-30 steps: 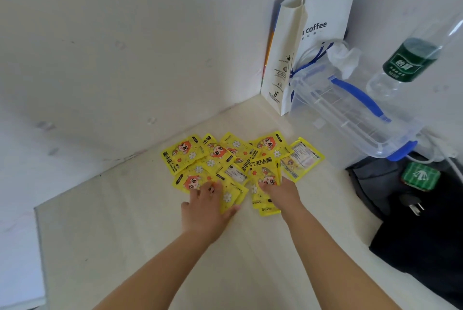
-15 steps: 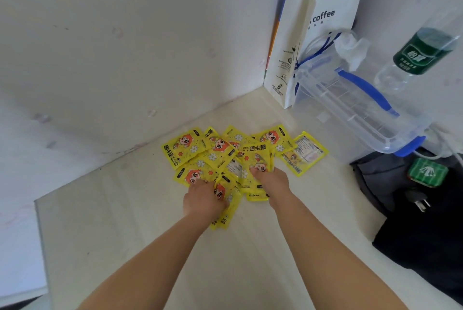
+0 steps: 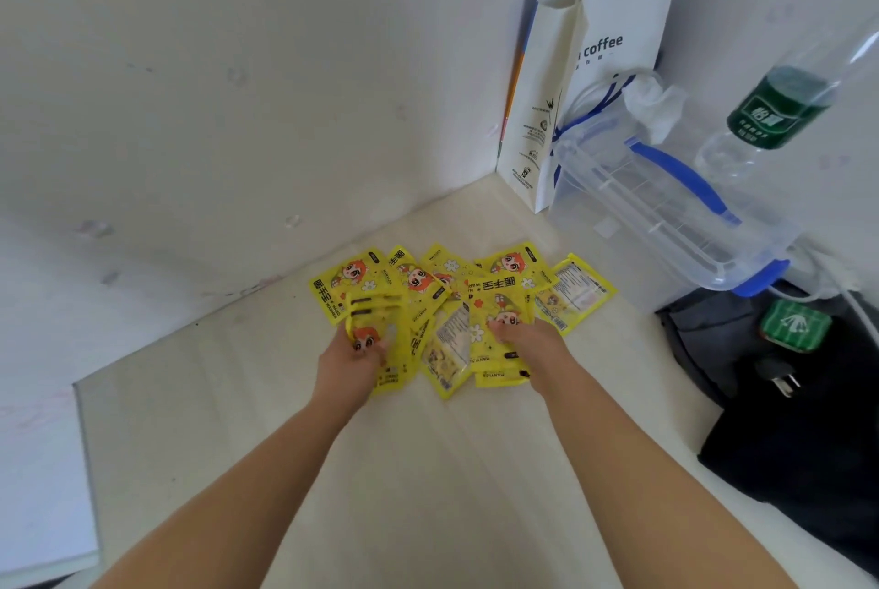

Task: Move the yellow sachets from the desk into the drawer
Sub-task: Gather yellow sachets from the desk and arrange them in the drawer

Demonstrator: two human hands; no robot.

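Observation:
Several yellow sachets [image 3: 504,298] with a cartoon face lie fanned out and overlapping on the pale desk [image 3: 404,484], near the corner of two white walls. My left hand [image 3: 349,362] is closed on a small stack of sachets [image 3: 380,326] at the left side of the pile, lifting their near ends. My right hand [image 3: 528,341] presses its fingers onto sachets at the pile's right side and grips them. One sachet [image 3: 575,293] lies back side up at the far right. No drawer is in view.
A white paper coffee bag [image 3: 594,79] stands in the corner. In front of it is a clear plastic box with blue handle [image 3: 675,207]. A green-labelled water bottle [image 3: 780,108] leans right. A dark bag [image 3: 799,407] with a green plug [image 3: 794,326] lies at the right.
Both hands have closed on sachets and drawn them together. The left hand went from flat on the pile to holding a lifted stack.

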